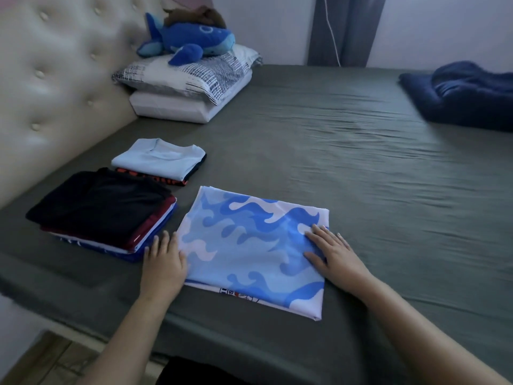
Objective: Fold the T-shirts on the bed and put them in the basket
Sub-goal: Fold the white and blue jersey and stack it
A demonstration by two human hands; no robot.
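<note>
Wave-print T-shirt [249, 245] lies folded, centre-bottom on bed [361, 162]; left hand [162, 262] flat at its edge, right hand [333, 254] flat on top, neither gripping. Smoothing step prob.; next: another fold or stack. No basket visible.

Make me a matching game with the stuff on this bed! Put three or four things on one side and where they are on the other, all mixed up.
Things:
1. toy whale
2. black T-shirt
3. wave-print T-shirt
4. dark blue blanket

Places:
A. under both hands
B. far right corner of the bed
C. on top of the pillows
D. top of the big folded stack on the left

Pairs: 1-C, 2-D, 3-A, 4-B
</note>
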